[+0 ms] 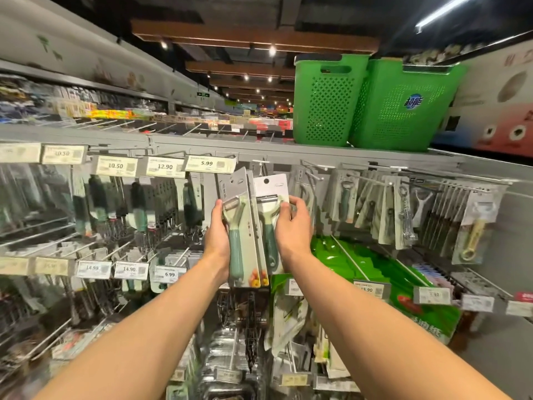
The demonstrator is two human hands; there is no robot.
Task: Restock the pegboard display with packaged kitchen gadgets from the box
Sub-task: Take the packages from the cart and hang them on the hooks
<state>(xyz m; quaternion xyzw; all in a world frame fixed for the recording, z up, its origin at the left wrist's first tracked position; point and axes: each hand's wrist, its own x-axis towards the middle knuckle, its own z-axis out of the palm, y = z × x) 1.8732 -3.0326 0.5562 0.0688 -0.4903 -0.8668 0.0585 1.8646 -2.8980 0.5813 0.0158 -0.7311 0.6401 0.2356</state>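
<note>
My left hand [217,235] grips a small stack of carded peelers [243,226] with green handles, held upright in front of the pegboard display [501,226]. Beside it, my right hand [291,229] holds another carded peeler [269,192], its white card top with a hang hole showing just under the top rail. The two packs touch side by side. An empty-looking peg [261,161] sticks out just above the cards. The box is not in view.
Price tags [207,163] line the top rail. Packaged utensils [138,209] hang at left, bottle openers [346,197] and other gadgets at right. Two green baskets [328,102] stand on the top shelf. Green bag packs [360,264] lie below right.
</note>
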